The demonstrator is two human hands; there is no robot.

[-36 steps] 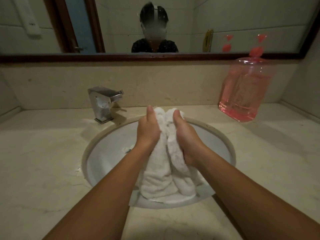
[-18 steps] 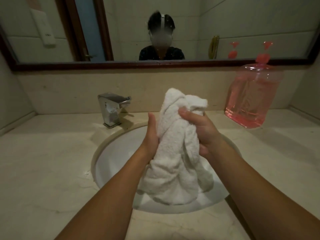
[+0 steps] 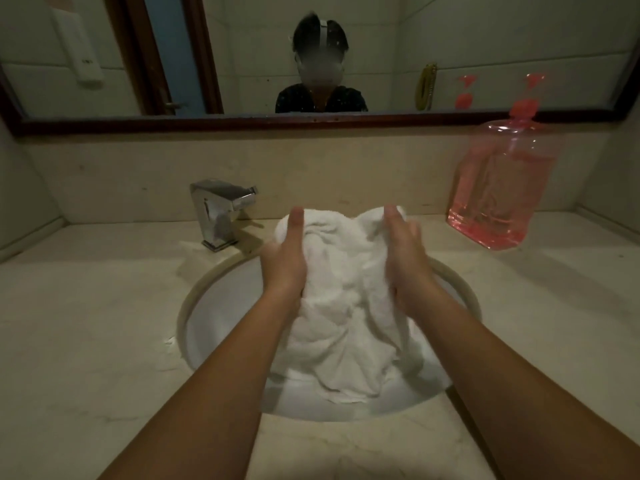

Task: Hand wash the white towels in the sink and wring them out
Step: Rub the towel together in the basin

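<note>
A bunched white towel [image 3: 343,292] is lifted over the round white sink [image 3: 221,306], and its lower end trails into the basin. My left hand [image 3: 285,258] grips the towel's left side, thumb up on the front and fingers hidden behind the cloth. My right hand [image 3: 405,261] holds the right side of the bunch, thumb up; it is slightly blurred. The two hands are apart, with the cloth spread between them.
A chrome faucet [image 3: 218,213] stands at the sink's back left. A pink soap bottle [image 3: 502,188] with a pump sits on the marble counter [image 3: 86,323] at the back right. A framed mirror [image 3: 242,121] runs along the wall above.
The hands have moved apart and lowered a little, spreading the towel wider. Half a second ago my right hand clutched the raised top of the bunch.
</note>
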